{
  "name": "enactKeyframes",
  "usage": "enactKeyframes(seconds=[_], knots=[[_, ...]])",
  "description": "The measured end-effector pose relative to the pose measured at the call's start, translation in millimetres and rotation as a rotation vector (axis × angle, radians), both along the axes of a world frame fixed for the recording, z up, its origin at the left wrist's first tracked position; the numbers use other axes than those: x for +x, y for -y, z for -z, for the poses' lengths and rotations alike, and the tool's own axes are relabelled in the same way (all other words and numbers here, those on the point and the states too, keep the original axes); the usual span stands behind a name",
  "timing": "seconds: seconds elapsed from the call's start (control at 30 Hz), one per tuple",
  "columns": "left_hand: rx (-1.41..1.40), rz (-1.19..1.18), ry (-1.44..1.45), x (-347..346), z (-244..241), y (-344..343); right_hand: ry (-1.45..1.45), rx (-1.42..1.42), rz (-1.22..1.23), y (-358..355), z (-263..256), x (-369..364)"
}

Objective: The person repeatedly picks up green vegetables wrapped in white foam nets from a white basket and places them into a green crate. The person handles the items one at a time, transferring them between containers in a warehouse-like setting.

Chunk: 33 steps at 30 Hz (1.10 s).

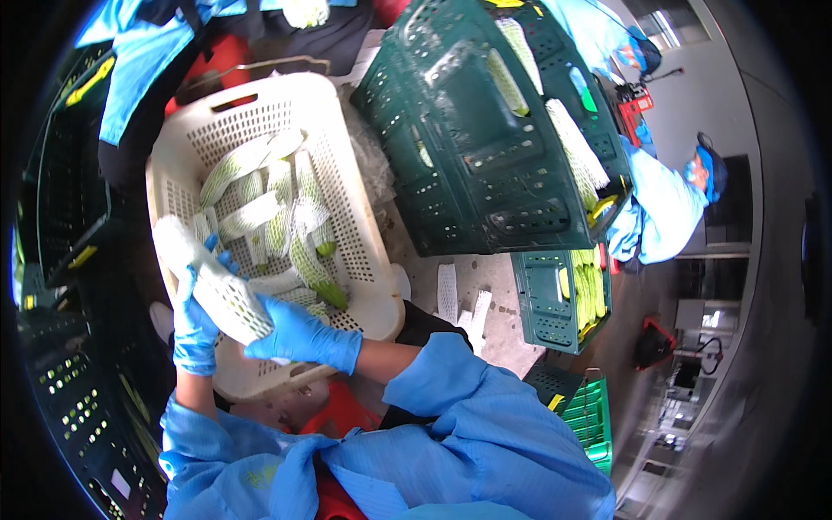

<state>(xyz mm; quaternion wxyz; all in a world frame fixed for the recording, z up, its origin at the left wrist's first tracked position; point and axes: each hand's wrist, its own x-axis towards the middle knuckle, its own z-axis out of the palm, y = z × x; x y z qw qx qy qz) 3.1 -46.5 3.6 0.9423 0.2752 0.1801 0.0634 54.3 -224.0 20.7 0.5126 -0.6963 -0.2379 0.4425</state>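
My left hand (196,325), in a blue glove, grips a long vegetable in a white foam net sleeve (218,286) from its left side, with fingertips showing beyond it. The gloved right hand (296,330) holds the same piece by its lower end. It is tilted, over the left side of a cream plastic basket (374,273). Inside the basket lie several pale-green gourd-like vegetables (279,208), most in white foam nets. One netted vegetable (315,266) near my right hand has a bare green tip.
Dark green crates (448,162) stand on edge at the upper right, with netted vegetables (575,149) inside. Below, another crate (546,299) holds green vegetables. Loose foam nets (447,292) lie on the floor. Black crates (71,403) line the left. Other people (663,195) are nearby.
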Motion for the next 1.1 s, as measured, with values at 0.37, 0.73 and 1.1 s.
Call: enactKeyframes(seconds=[0.37,0.73,1.1], knots=[[0.456,-0.357,-0.091,-80.7,-87.9,28.0,0.116,0.083,-0.568,36.1,-36.7,8.6],[0.759,-0.190,-0.020,-98.0,-188.8,137.9,-0.331,0.592,-0.284,63.4,-65.3,-77.0],[1.061,0.003,-0.069,-83.2,-203.6,191.5,-0.334,0.706,0.004,140.2,-65.1,-43.9]])
